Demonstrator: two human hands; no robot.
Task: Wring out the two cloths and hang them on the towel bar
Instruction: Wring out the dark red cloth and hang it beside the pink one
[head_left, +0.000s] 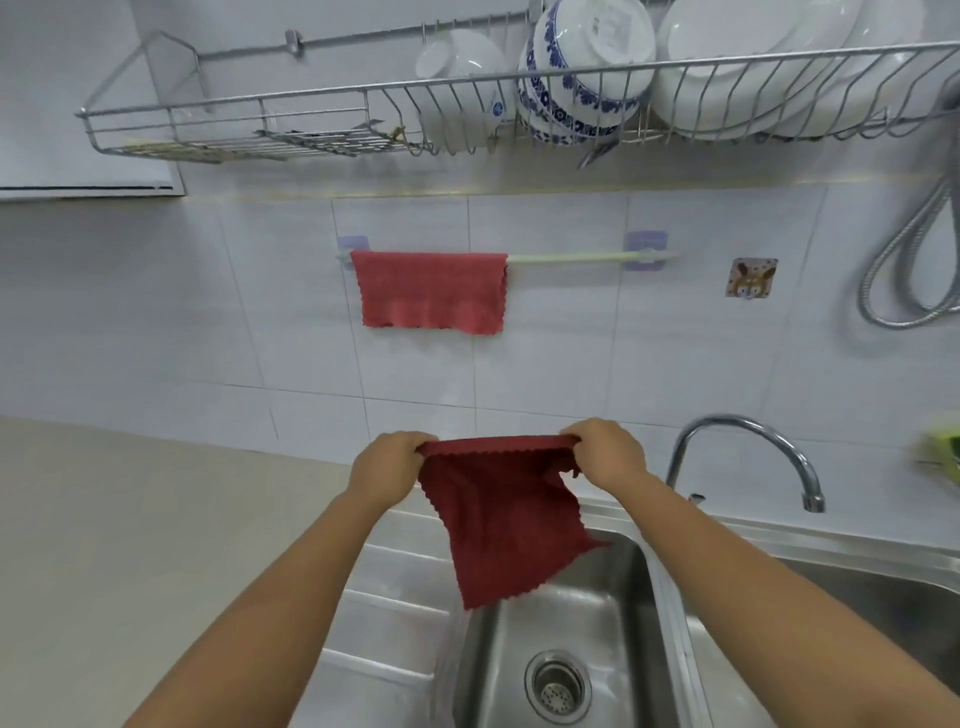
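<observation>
A dark red cloth (511, 525) is held up by its top edge above the steel sink (597, 613), stretched between 2 hands. The left hand (387, 465) is closed on the cloth's upper left corner, and the right hand (608, 454) is closed on its upper right corner. The top edge is pulled nearly straight between them, while the rest of the cloth hangs down loosely, its lower part slanting to a point over the basin. The drain strainer (557, 686) is seen below it in the basin floor.

On the tiled wall behind, a pale towel bar (576, 256) is fixed between 2 light purple mounts. A lighter red cloth (431, 291) is draped over the left part of the bar and hangs flat against the tiles; the right part of the bar is bare. The held cloth is well below the bar and apart from it.

A curved chrome faucet (753, 452) is mounted to the right of the hands. A wire dish rack (311, 109) is hung above, with white bowls (457, 78) and a blue-patterned bowl (582, 73) stacked in it. A beige tabletop (130, 519) is seen to the left of the sink.
</observation>
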